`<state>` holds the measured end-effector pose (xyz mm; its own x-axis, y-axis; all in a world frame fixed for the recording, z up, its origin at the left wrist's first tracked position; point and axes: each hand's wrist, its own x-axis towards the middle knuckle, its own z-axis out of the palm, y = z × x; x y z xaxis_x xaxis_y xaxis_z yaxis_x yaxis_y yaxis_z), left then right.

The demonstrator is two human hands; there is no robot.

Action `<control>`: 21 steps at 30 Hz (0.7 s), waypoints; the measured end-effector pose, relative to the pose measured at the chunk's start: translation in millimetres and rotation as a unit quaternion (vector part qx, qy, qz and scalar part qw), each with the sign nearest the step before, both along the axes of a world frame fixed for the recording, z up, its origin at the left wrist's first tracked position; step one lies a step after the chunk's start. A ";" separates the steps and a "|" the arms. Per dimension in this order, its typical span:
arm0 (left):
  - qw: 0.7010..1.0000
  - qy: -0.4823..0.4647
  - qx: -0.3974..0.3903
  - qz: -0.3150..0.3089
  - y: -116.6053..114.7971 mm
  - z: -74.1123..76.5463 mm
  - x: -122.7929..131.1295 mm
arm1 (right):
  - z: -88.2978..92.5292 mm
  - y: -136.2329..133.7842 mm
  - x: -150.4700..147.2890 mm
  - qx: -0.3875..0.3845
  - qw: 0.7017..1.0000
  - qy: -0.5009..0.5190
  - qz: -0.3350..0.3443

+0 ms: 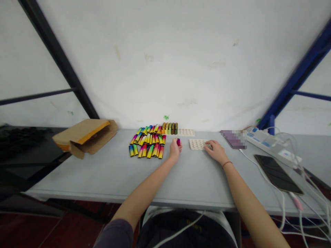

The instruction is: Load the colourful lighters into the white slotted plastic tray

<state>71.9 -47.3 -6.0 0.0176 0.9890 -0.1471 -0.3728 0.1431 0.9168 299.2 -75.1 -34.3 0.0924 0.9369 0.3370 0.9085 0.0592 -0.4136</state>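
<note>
My left hand (pixel 175 148) is closed round a small magenta lighter (pixel 178 141), held upright just right of a pile of several rainbow-coloured lighters (pixel 148 144) lying on the grey table (pixel 108 172). My right hand (pixel 216 150) rests with fingers on the right edge of a white tray with small round pockets (pixel 197 144). Behind it lies a second white tray (pixel 186 132), and a short row of upright lighters (pixel 170 128) stands at its left end.
An open brown cardboard box (pixel 86 136) lies on its side at the table's left. A power strip (pixel 269 143) with white cables and a dark phone (pixel 278 173) sit at the right. A white wall stands close behind the table, between black and blue frame bars.
</note>
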 end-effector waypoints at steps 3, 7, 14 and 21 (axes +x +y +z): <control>1.000 -0.006 -0.002 -0.007 0.6 0.3 -0.2 | -0.2 0.0 -0.1 0.000 1.000 -0.001 0.000; 0.999 -0.015 0.009 -0.029 1.5 -0.6 -0.9 | -0.2 -0.2 -0.6 0.001 1.000 -0.003 0.000; 0.998 -0.021 0.028 -0.050 3.0 -1.4 -1.0 | -0.2 0.0 0.0 0.002 1.000 -0.004 0.002; 0.998 -0.018 0.031 -0.055 2.7 -1.7 -1.0 | -0.9 0.5 0.8 0.005 1.000 -0.002 0.003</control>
<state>70.9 -44.6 -7.6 0.1301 0.9880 -0.0828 -0.3901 0.1277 0.9119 300.0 -74.6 -35.2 0.0856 0.9338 0.3475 0.9099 0.0688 -0.4090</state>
